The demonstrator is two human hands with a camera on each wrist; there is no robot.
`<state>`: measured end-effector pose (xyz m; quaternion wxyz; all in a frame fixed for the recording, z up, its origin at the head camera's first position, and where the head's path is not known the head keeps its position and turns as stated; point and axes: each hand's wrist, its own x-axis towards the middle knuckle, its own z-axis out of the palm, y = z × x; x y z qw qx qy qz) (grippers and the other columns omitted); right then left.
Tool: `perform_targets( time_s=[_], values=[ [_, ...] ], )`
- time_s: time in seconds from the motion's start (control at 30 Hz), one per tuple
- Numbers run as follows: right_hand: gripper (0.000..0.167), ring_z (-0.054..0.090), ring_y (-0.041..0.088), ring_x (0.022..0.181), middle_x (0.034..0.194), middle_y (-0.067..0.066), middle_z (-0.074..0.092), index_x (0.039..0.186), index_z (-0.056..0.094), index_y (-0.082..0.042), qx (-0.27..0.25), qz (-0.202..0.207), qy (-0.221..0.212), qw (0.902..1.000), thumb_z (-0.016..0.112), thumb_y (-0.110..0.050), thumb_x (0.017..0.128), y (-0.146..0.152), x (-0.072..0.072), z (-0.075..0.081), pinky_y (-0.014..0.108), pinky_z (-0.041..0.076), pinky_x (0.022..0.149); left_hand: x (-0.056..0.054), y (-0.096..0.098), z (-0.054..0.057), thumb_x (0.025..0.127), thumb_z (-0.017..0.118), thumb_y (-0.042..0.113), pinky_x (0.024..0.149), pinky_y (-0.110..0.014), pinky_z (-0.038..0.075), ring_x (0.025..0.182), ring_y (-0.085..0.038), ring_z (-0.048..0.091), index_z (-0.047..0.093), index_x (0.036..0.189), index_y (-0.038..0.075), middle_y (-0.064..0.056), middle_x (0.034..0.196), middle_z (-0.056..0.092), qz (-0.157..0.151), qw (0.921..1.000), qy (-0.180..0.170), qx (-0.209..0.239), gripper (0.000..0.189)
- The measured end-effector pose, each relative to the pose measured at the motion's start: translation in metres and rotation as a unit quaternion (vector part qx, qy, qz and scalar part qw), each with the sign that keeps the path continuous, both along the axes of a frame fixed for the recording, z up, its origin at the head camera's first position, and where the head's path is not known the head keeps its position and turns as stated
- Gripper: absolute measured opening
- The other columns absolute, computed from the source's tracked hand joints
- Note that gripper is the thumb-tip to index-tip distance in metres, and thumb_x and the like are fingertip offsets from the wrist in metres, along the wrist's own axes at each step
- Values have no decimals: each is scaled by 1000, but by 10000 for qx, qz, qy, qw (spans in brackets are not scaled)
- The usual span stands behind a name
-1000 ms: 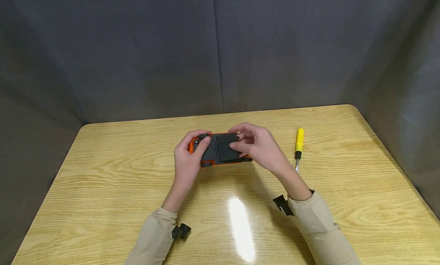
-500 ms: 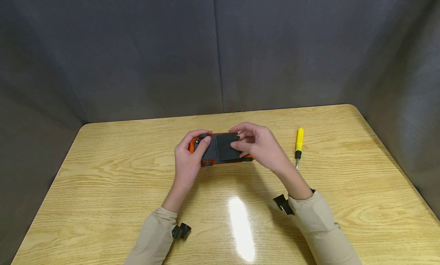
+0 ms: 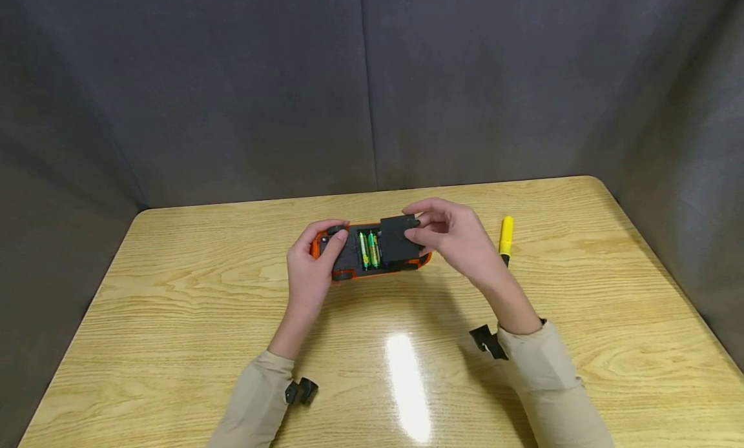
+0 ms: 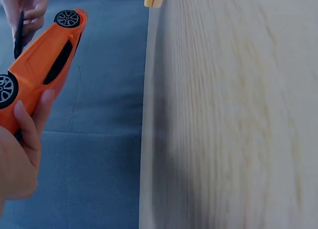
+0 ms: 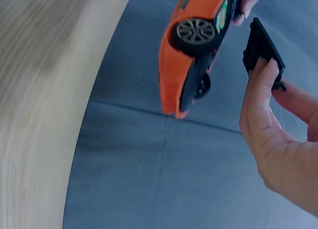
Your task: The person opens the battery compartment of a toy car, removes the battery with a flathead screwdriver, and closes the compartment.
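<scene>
An orange toy car [image 4: 44, 65] is held underside up above the table, its black base facing the head camera. My left hand [image 3: 310, 267] grips its left end, thumb on the base and fingers round the far side. Between the thumb and fingers of my right hand [image 3: 462, 241] is a flat black battery cover [image 3: 400, 239], lifted off the car, with a clear gap between them in the right wrist view. Green batteries [image 3: 369, 249] lie side by side in the uncovered compartment. The cover hides the base's right part in the head view.
A screwdriver with a yellow handle [image 3: 506, 235] lies on the wooden table [image 3: 174, 319] to the right, its shaft hidden behind the right forearm. Grey fabric panels [image 3: 261, 99] stand round the table's back and sides.
The cover has come off the car's base and moved right and up with my right hand, baring the batteries. My left hand and the car have shifted slightly left.
</scene>
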<state>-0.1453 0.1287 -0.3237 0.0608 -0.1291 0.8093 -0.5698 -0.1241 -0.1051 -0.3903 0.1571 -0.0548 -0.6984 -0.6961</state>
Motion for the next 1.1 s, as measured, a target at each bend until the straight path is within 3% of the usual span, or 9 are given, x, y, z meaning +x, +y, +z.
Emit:
perform_targets(
  time_s=[0.33,0.7,1.1],
  values=[
    [33,71,17,83,93,13,65,126,68,2,-275,-270,-69,9992,73,1,94,13,-5,5,34,63,74,-1,-4,2,101,69,20,39,-45,55,72,-23,68,74,120,8,-10,111,70,86,10000,24,-42,23],
    [31,69,16,79,89,9,65,127,67,4,-582,-542,44,9968,70,-2,96,33,-11,6,29,62,71,-1,-5,3,101,70,19,37,-29,52,70,-20,67,74,120,7,-9,111,70,131,9999,49,54,23],
    [26,67,13,73,86,3,65,124,66,3,-683,-762,87,9947,67,-5,99,50,-21,-3,26,61,67,-1,-5,3,101,71,20,35,-32,50,67,-20,66,74,119,8,-9,110,71,145,9999,50,-2,23]
  ],
)
